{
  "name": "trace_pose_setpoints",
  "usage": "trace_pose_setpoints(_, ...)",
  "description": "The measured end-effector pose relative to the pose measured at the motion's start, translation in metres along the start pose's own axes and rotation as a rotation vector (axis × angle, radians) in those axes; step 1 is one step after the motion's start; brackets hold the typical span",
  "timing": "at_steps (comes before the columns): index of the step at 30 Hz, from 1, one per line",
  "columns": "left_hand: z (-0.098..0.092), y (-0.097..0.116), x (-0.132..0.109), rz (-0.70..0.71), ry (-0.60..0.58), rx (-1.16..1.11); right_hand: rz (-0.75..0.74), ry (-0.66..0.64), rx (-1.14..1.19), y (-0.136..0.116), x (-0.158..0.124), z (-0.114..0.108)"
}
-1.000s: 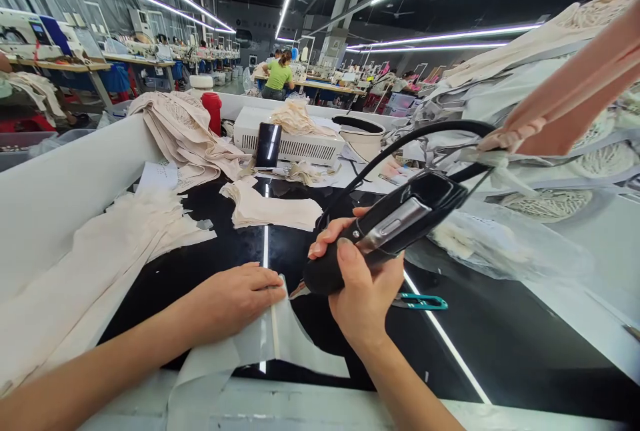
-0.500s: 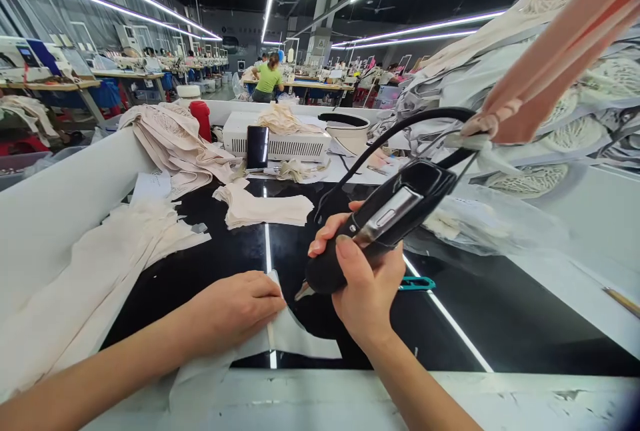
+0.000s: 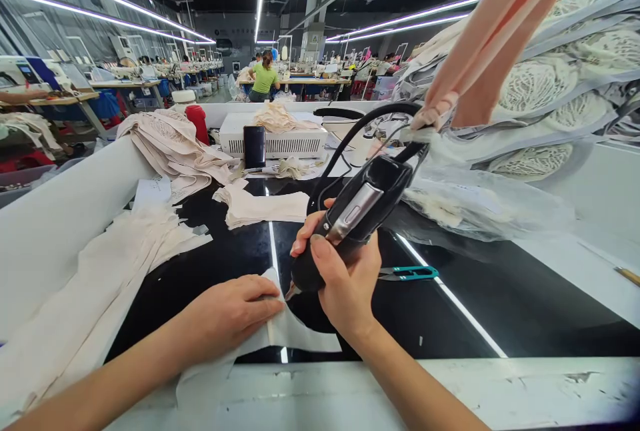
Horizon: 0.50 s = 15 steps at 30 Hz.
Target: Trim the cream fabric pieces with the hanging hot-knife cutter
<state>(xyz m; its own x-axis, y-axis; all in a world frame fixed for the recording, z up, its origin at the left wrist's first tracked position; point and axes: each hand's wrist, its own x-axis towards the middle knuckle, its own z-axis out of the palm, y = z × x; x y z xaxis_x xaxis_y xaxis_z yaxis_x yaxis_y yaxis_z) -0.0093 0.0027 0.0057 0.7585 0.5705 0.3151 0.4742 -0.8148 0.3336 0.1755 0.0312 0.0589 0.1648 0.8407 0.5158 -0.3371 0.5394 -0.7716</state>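
My right hand (image 3: pixel 345 277) is wrapped round a black corded hand tool (image 3: pixel 357 207) with a silver lever and a small pointed metal tip; its exact kind I cannot tell. The tip is at the curved edge of a white fabric piece (image 3: pixel 307 339) on the glossy black tabletop (image 3: pixel 360 341). My left hand (image 3: pixel 237 314) is closed at that edge, fingers pressed together on the fabric just left of the tip. Teal thread snips (image 3: pixel 413 273) lie right of my right hand. A peach cloth strip (image 3: pixel 493 37) is tied round the tool's cord (image 3: pixel 345 144).
Cream fabric pieces (image 3: pixel 265 207) lie beyond my hands, and a longer pile (image 3: pixel 95 277) lies at left. A phone (image 3: pixel 254 147) leans against a vented white box (image 3: pixel 295 144). Plastic bags (image 3: pixel 480 204) and stacked lace-patterned fabric (image 3: pixel 550 84) stand at right. A person in green (image 3: pixel 264 77) is far off.
The black tool in my right hand has moved left, bringing its tip to the fabric edge beside my left fingers. More of the thread snips shows now. My left hand stays on the fabric.
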Motion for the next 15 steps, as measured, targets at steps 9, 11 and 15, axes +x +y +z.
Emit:
trace_pose_setpoints(9, -0.0001, 0.0005, -0.0034, 0.013, 0.005, 0.034, 0.011, -0.008, -0.053, -0.0013, -0.0014, -0.0004)
trace_pose_setpoints(11, 0.0001, 0.0, -0.0039, 0.019, 0.007, 0.036, 0.015, -0.002, -0.047, -0.0039, -0.0017, -0.0012)
trace_pose_setpoints(15, 0.0015, -0.0012, -0.0045, 0.025, 0.007, 0.038, 0.015, 0.002, -0.021, -0.0076, -0.0049, -0.0038)
